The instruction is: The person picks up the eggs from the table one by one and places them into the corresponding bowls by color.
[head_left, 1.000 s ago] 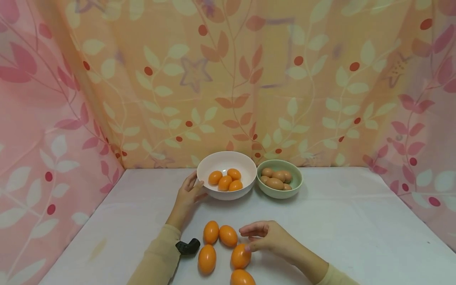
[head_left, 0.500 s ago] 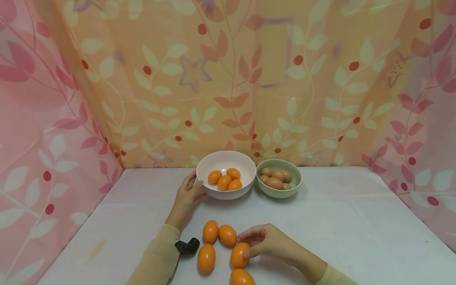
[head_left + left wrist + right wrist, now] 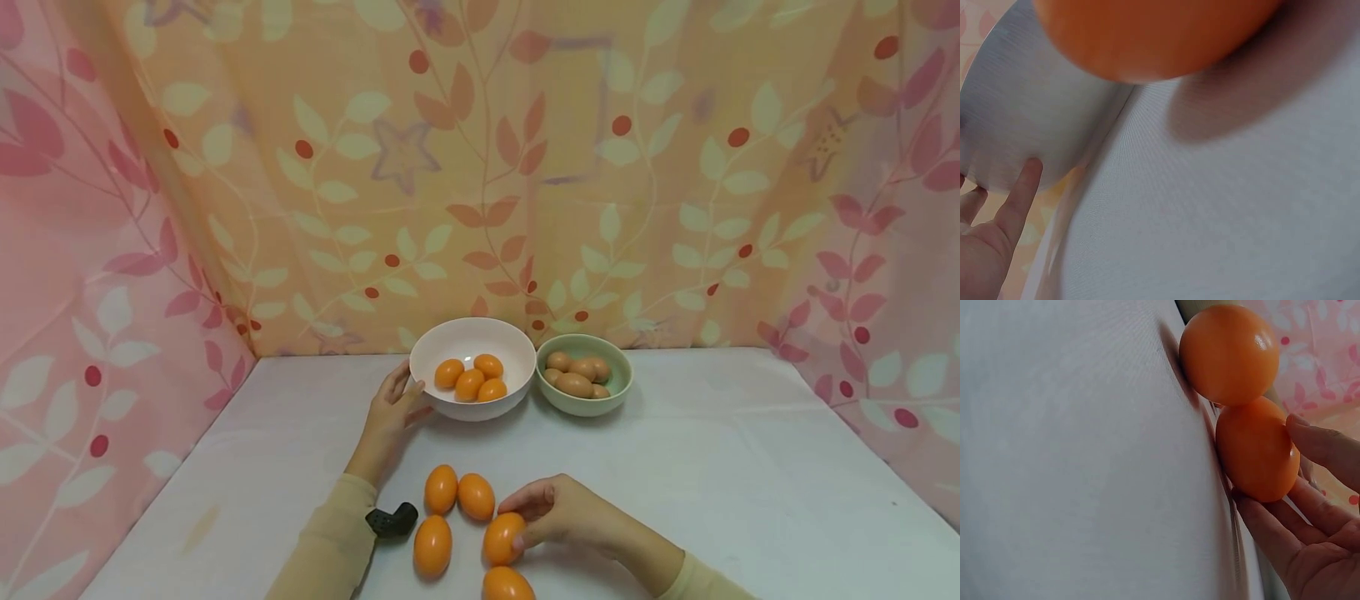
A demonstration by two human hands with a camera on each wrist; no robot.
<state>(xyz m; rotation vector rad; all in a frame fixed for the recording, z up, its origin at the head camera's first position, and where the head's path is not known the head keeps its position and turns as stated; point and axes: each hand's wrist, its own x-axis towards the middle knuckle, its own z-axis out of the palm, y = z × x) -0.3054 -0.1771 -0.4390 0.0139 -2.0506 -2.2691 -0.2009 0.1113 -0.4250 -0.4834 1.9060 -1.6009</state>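
In the head view my left hand (image 3: pixel 390 412) holds the left side of a white bowl (image 3: pixel 474 333), its thumb at the rim. Several orange eggs lie in that bowl. The left wrist view shows fingers (image 3: pixel 1019 200) against the bowl's outer wall (image 3: pixel 1029 94). My right hand (image 3: pixel 573 518) pinches an orange egg (image 3: pixel 502 537) on the table, thumb on one side and fingers on the other. Seen from the right wrist, this egg (image 3: pixel 1257 450) touches another orange egg (image 3: pixel 1229 356). More orange eggs (image 3: pixel 432 546) lie to its left.
A green bowl (image 3: pixel 618 392) with several brown eggs stands against the white bowl's right side. White cloth (image 3: pixel 712 467) covers the table, and a floral curtain (image 3: pixel 480 167) closes off the back. A black device (image 3: pixel 393 521) sits at my left wrist.
My right hand has lowered slightly and closed its fingers and thumb around the near orange egg. The left hand stays at the white bowl. The head view has shifted slightly.
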